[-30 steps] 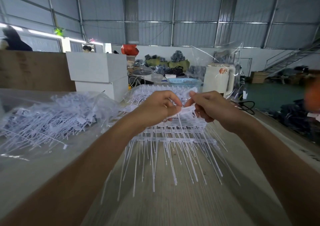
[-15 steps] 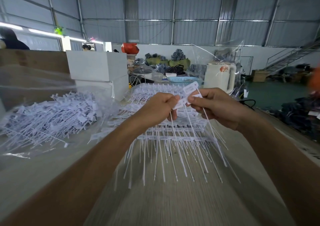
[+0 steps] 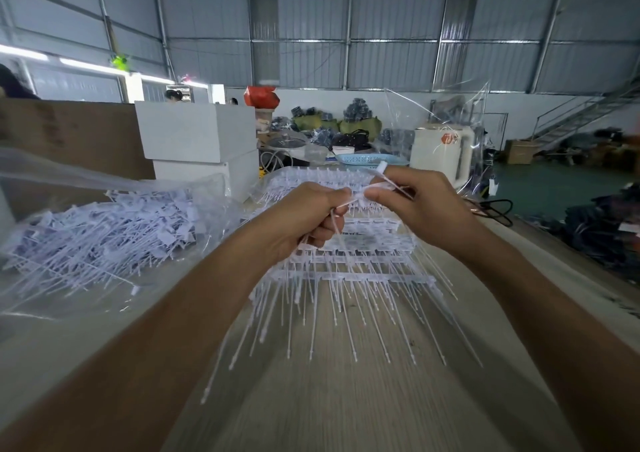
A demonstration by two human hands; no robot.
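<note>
Loose ties [image 3: 104, 237] fill a clear bag [image 3: 69, 181] at the tabletop's [image 3: 346, 399] left edge. Over the stacked strips [image 3: 360, 275] mid-tabletop, the left hand [image 3: 301, 219] curls its grip round thin stems [image 3: 334, 225]; the right hand [image 3: 426, 206] pinches one tie [image 3: 382, 167] below its tag. A short twist, stems held steady, should free it cleanly.

Two hands show, the left hand [image 3: 304, 219] and the right hand [image 3: 422, 206], with one plastic tie [image 3: 382, 167] between them. On the surface [image 3: 346, 406] lies one stack of tie strips [image 3: 356, 277], at least five rows showing. One clear bag [image 3: 104, 230] holds loose ties, too many to count. Behind stand two white boxes [image 3: 197, 129], one blue basket [image 3: 370, 160], one white jug [image 3: 440, 150] and one red bag [image 3: 261, 95].
</note>
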